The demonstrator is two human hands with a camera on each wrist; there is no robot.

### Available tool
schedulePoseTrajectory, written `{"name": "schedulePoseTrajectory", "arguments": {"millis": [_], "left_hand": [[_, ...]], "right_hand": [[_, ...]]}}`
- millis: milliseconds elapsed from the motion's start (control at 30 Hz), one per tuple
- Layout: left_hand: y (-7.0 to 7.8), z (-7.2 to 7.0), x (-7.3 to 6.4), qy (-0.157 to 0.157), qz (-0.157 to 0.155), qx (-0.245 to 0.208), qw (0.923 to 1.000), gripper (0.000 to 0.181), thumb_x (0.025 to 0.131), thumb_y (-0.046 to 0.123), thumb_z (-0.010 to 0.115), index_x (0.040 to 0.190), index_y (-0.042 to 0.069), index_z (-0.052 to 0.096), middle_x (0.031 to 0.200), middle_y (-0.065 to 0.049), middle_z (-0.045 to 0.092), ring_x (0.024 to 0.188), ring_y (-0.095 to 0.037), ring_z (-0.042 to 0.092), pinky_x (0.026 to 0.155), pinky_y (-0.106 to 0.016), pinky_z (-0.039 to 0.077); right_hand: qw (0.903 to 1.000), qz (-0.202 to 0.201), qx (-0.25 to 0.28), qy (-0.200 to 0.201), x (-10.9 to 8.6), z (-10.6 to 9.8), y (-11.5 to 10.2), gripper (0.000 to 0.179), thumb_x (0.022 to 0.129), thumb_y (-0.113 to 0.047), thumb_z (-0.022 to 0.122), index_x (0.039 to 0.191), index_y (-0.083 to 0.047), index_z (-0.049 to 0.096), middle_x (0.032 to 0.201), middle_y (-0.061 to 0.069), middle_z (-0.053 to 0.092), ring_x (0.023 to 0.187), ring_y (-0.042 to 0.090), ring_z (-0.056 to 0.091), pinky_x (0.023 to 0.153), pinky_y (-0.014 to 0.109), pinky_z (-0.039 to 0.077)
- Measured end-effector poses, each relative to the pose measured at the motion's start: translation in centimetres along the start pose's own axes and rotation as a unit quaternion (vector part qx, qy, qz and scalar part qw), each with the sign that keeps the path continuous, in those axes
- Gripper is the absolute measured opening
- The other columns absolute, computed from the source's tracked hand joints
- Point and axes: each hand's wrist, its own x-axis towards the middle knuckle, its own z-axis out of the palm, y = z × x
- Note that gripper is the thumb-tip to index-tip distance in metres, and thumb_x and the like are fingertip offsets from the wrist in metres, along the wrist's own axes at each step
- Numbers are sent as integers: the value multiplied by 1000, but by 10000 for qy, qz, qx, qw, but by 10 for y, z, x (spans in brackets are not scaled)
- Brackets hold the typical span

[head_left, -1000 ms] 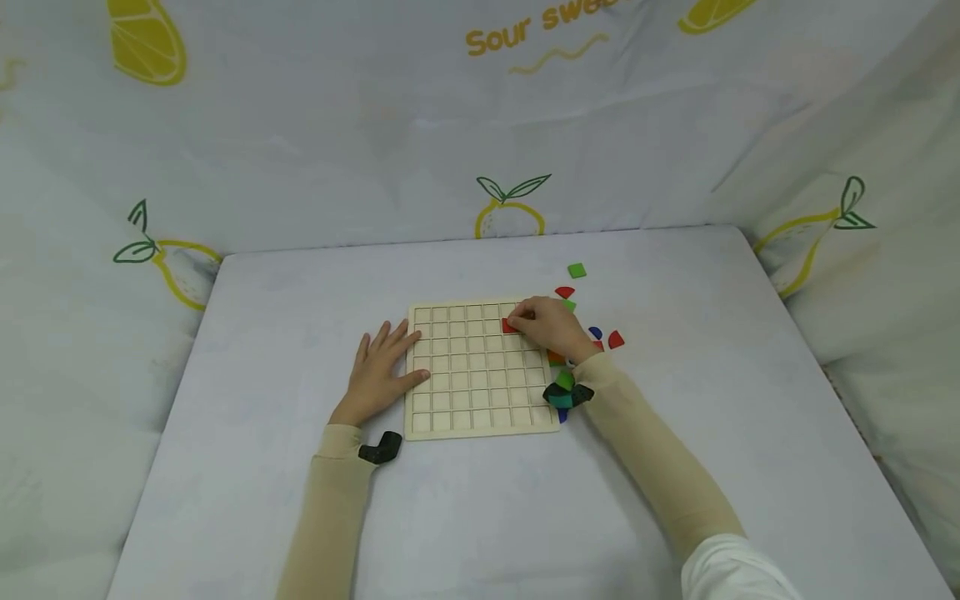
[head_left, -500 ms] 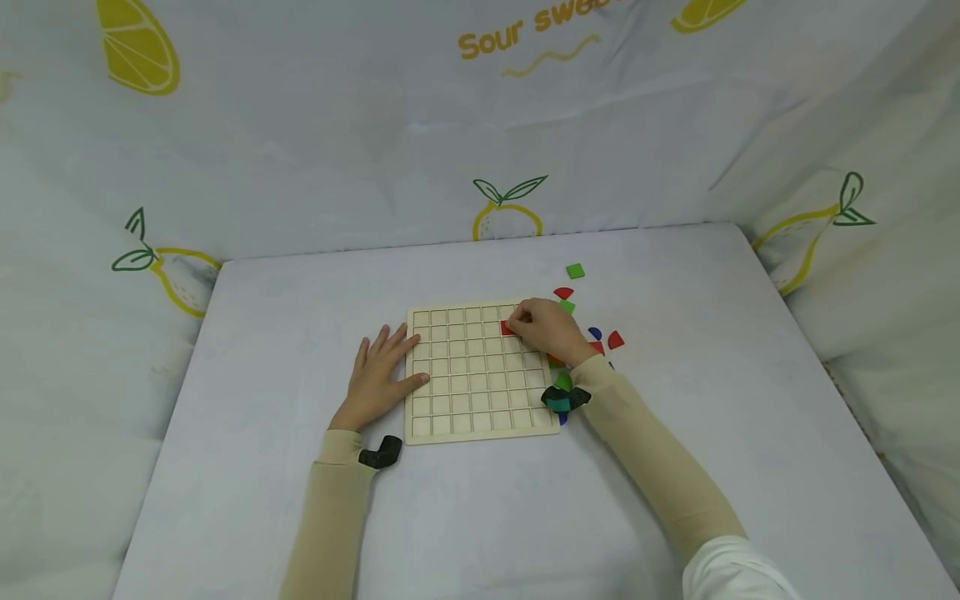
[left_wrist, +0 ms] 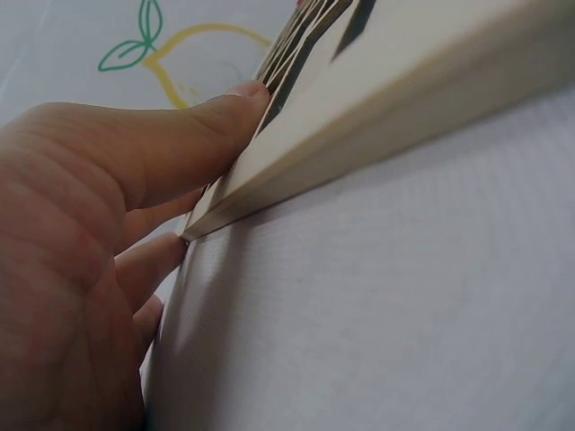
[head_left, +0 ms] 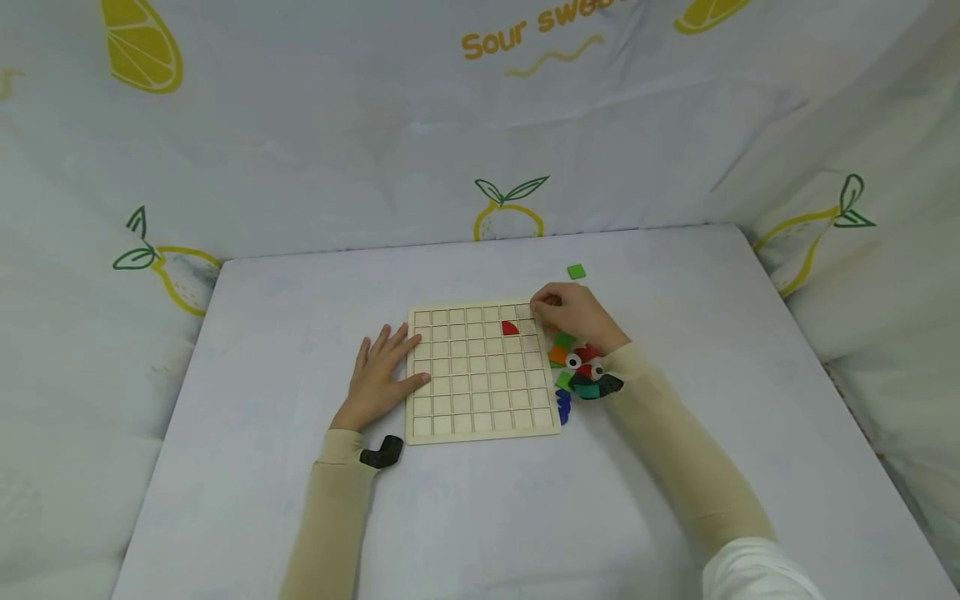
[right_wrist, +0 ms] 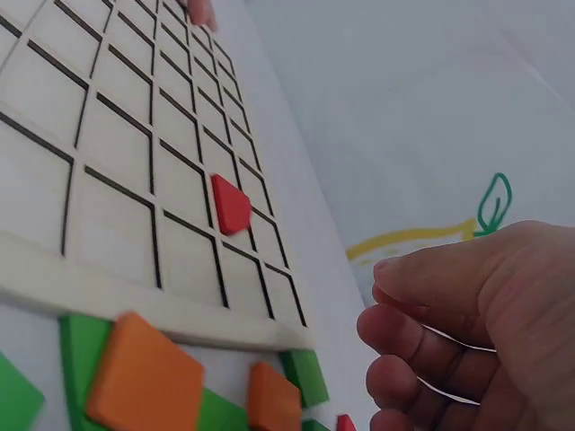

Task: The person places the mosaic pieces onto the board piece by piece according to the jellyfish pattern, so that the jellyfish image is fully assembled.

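A pale wooden grid board (head_left: 450, 437) lies on the white table. One red quarter-round piece (head_left: 510, 328) sits in a cell near its upper right; the right wrist view also shows this red piece (right_wrist: 232, 205). My left hand (head_left: 377, 379) rests on the board's left edge with fingers spread, the thumb (left_wrist: 216, 135) over the rim in the left wrist view. My right hand (head_left: 577, 315) hovers by the upper right corner. Its fingers (right_wrist: 404, 332) are loosely bent, and nothing shows between them. The right hand and wrist hide part of the loose pieces.
Along the board's right side lie loose orange pieces (right_wrist: 148, 377), green pieces (right_wrist: 305, 377), blue pieces (head_left: 563, 407) and round eye-like pieces (head_left: 573, 361). A green square (head_left: 576, 271) lies farther back. White cloth walls (head_left: 360, 167) rise behind the table.
My right hand has let go of the red quarter-round piece, leaving it on the board, and has moved right to the corner. The left hand has stayed in place.
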Motion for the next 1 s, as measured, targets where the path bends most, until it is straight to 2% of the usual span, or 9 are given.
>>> {"name": "schedulePoseTrajectory", "arguments": {"millis": [200,367,500,700,800,1000], "left_hand": [[-2,1,1,-2,11,21,10000,75,92,43,71,156,17,41,170,-7,23,161,-31,4,129,-52,-11],[-2,1,1,-18,12,43,10000,75,93,43,71,156,17,40,170,-6,22,161,-30,4,129,-52,-11],[-2,2,1,-8,14,12,10000,75,92,42,71,156,16,41,170,-7,23,161,-31,4,129,-52,-11],[-3,4,0,7,32,-68,10000,74,91,42,72,155,16,43,170,-8,24,160,-31,5,129,-53,-10],[-5,4,0,28,46,-59,10000,74,92,42,72,155,17,42,170,-7,24,161,-31,5,129,-53,-10],[-7,4,1,57,68,-31,10000,74,92,43,71,155,18,42,170,-6,23,161,-30,5,129,-52,-10]], "right_hand": [[9988,292,-262,299,-4,-29,13,28,103,-30,58,119,-9,69,114,12,70,99,27,60,84,38,53],[9958,542,-610,416,-10,-41,17,32,103,-28,57,123,-5,67,119,17,67,104,32,58,89,45,54],[9915,889,-822,475,-14,-40,21,35,103,-30,57,123,-2,64,123,20,65,106,35,57,95,51,53],[9880,1321,-740,309,-16,-36,27,38,103,-32,57,126,-3,61,123,19,63,102,32,56,88,45,55],[9875,1400,-694,188,-16,-33,28,42,102,-35,56,131,-4,60,122,18,62,99,30,56,82,39,56],[9886,1268,-814,34,-15,-24,33,49,99,-37,60,133,-1,59,119,17,61,91,28,57,71,31,55]]}}
